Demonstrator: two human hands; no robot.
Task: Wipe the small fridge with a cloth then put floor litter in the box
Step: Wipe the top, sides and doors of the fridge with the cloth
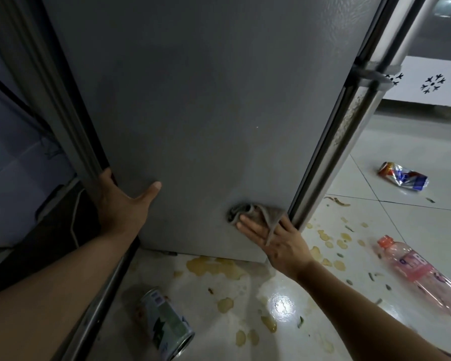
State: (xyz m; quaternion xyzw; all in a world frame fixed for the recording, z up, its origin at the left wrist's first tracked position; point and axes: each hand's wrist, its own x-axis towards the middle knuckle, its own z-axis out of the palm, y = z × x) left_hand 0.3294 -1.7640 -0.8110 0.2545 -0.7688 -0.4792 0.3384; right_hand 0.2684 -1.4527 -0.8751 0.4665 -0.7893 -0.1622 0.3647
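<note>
The grey side panel of the small fridge [206,113] fills the middle of the view. My right hand [274,238] presses a crumpled grey cloth [248,211] flat against the panel's lower right corner, near the door edge. My left hand [123,201] grips the fridge's rear left edge, thumb spread across the panel. Litter lies on the tiled floor: a green-and-white can [164,327] on its side at the bottom, a pink plastic bottle [417,269] at the right, and a crushed red-and-blue can [404,175] farther off. No box is in view.
Yellowish spills and small green scraps spot the white floor tiles [414,217] below and right of the fridge. A metal bar [102,300] runs along the fridge's left side. A white patterned wall base [432,84] stands at the far right.
</note>
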